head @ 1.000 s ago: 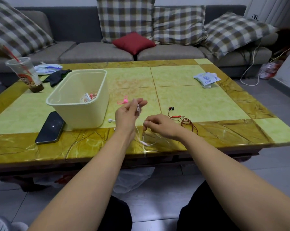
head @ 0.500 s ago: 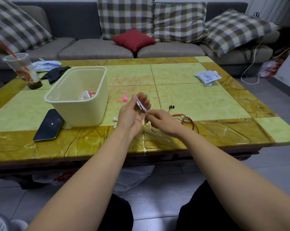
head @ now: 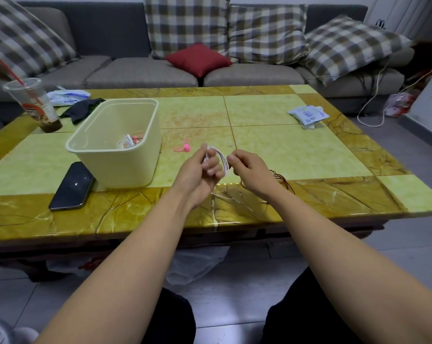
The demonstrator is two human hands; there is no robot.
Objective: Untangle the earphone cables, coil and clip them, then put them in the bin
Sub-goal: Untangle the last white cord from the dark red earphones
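Observation:
My left hand (head: 200, 173) holds a white earphone cable (head: 222, 160) wound in loops around its fingers, above the table's front edge. My right hand (head: 253, 171) pinches the same cable just to the right of the loops. A loose white strand (head: 224, 196) trails onto the table below the hands. A red earphone cable (head: 283, 178) lies in a tangle on the table behind my right wrist. A pink clip (head: 183, 148) lies on the table beyond my left hand. The cream bin (head: 125, 160) stands to the left, with coiled earphones (head: 130, 142) inside.
A black phone (head: 72, 186) lies left of the bin. A plastic cup with a red straw (head: 35, 105), a dark cloth (head: 82, 110) and a white packet (head: 67, 96) sit at the back left. Another white packet (head: 308, 115) lies at the back right. A sofa with cushions stands behind the table (head: 296, 150).
More white cable has been wound into loops around my left hand's fingers. My right hand has risen from the table up beside the loops, and less loose cable lies on the table.

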